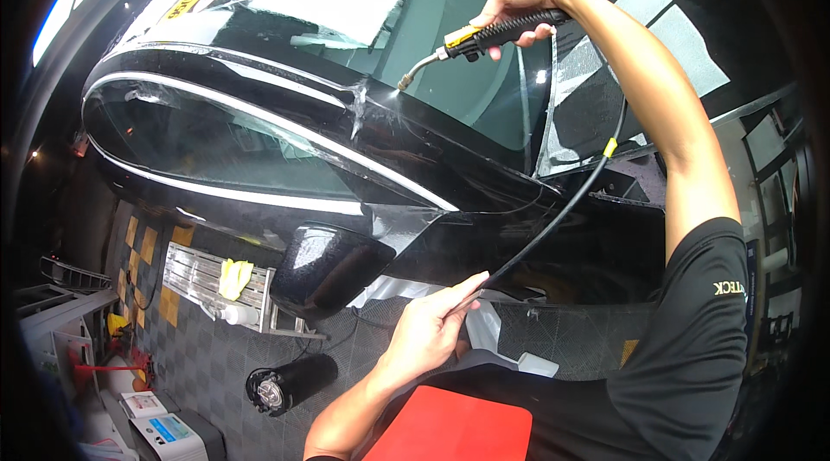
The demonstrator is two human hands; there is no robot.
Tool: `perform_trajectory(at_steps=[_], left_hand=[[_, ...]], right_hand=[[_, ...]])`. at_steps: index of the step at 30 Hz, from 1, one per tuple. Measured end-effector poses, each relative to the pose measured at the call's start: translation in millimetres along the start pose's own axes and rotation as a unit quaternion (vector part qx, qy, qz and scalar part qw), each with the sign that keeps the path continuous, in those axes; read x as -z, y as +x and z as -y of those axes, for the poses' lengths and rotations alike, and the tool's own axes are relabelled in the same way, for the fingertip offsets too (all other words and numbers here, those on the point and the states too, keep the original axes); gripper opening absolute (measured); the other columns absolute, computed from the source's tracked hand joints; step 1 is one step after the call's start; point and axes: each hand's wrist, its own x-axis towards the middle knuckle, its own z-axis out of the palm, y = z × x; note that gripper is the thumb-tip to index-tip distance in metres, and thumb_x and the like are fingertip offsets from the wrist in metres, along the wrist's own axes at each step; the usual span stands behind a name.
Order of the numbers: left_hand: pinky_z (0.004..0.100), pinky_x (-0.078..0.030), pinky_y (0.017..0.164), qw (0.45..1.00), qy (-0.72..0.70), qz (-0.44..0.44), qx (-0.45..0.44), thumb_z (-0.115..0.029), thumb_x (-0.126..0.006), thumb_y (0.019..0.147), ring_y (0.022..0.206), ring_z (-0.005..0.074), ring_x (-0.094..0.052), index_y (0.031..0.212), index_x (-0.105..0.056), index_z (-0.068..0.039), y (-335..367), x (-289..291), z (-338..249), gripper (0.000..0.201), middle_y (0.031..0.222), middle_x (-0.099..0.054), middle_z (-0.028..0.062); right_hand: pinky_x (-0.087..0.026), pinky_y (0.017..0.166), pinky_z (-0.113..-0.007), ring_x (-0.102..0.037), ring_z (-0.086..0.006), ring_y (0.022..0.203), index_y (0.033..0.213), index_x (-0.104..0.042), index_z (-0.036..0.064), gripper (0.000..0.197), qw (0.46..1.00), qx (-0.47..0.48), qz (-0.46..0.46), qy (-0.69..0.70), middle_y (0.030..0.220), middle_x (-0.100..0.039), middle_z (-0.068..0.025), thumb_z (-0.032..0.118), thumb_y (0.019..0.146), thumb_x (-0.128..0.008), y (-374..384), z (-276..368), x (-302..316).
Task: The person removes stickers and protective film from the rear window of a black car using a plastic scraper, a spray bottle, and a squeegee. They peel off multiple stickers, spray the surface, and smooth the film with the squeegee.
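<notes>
Only the head view to go on here: the right hand [519,3] is wrapped tight around the ribbed black grip of a spray gun [493,33], with its bent metal nozzle [417,70] aimed at the spot where the black car [363,128]'s windshield pillar meets the side window trim, and there's a bit of mist right at the tip. The left hand [432,323] is lower down, fingers pinched around the black hose [562,210] that loops from the gun handle down past the door, just above the side mirror [333,266]. The main risk I see is that hose: it's lying right across the glossy door panel, so if the left hand lets it go slack or drags it, it could scuff the paint or snag on the mirror. The nozzle tip is also really close to the trim, so a small wrist slip could knock metal against paint or glass. Overspray could drift onto the film sheets [596,80] on the windshield too. On the floor there's a black canister [290,383] and a rack with a yellow cloth [233,278], well away from the hands, plus a red board [450,435] near the person's lap.
</notes>
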Motion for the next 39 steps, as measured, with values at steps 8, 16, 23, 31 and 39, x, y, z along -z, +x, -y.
perform_trajectory(at_steps=[8, 16, 23, 31, 39], left_hand=[[0.0355, -0.062, 0.089, 1.000, -0.004, 0.014, 0.010, 0.002, -0.061, 0.107, 0.095, 0.0280, -0.082, 0.154, -0.067, -0.015, 16.3, -47.6, 7.1, 0.050, 0.112, -0.082, 0.0185], [0.0325, -0.061, 0.095, 0.997, 0.005, 0.060, -0.040, 0.006, -0.059, 0.106, 0.106, 0.0217, -0.080, 0.150, -0.070, -0.011, 29.3, -80.0, 13.9, 0.048, 0.112, -0.082, 0.0160], [0.0330, -0.061, 0.093, 0.993, 0.009, 0.117, -0.027, 0.003, -0.060, 0.108, 0.103, 0.0223, -0.080, 0.149, -0.071, -0.011, 33.0, -98.2, 23.4, 0.044, 0.109, -0.081, 0.0156], [0.0353, -0.062, 0.090, 0.994, 0.017, 0.101, -0.032, 0.002, -0.060, 0.106, 0.101, 0.0257, -0.081, 0.150, -0.069, -0.013, 23.6, -96.8, 32.2, 0.047, 0.107, -0.080, 0.0154], [0.0368, -0.062, 0.090, 0.999, 0.009, 0.042, -0.032, 0.003, -0.059, 0.105, 0.098, 0.0280, -0.081, 0.149, -0.070, -0.013, 7.8, -84.3, 39.4, 0.048, 0.104, -0.080, 0.0168]], right_hand=[[-0.041, 0.030, -0.029, -0.053, -0.0138, 0.035, 0.115, -0.075, -0.0002, 0.056, 0.999, -0.002, -0.017, 0.048, 0.055, -0.060, -0.0111, 0.052, 0.112, -0.057, -31.4, -63.1, -1.7], [-0.043, 0.032, -0.030, -0.052, -0.0130, 0.035, 0.104, -0.075, 0.0032, 0.054, 0.992, -0.109, -0.057, -0.028, 0.057, -0.061, -0.0073, 0.055, 0.108, -0.060, -72.9, -126.8, -39.0], [-0.041, 0.034, -0.033, -0.053, -0.0152, 0.036, 0.102, -0.078, 0.0046, 0.051, 0.985, -0.147, -0.088, -0.018, 0.057, -0.062, -0.0085, 0.054, 0.106, -0.064, -74.4, -170.2, -63.4], [-0.044, 0.034, -0.027, -0.056, -0.0107, 0.041, 0.105, -0.080, 0.0040, 0.050, 0.995, -0.032, -0.074, 0.058, 0.065, -0.067, -0.0058, 0.053, 0.105, -0.069, -62.0, -173.2, -77.8], [-0.047, 0.035, -0.027, -0.061, -0.0109, 0.046, 0.113, -0.080, 0.0031, 0.049, 0.993, 0.024, -0.099, 0.064, 0.075, -0.073, -0.0057, 0.050, 0.106, -0.070, -35.8, -150.2, -73.6]])
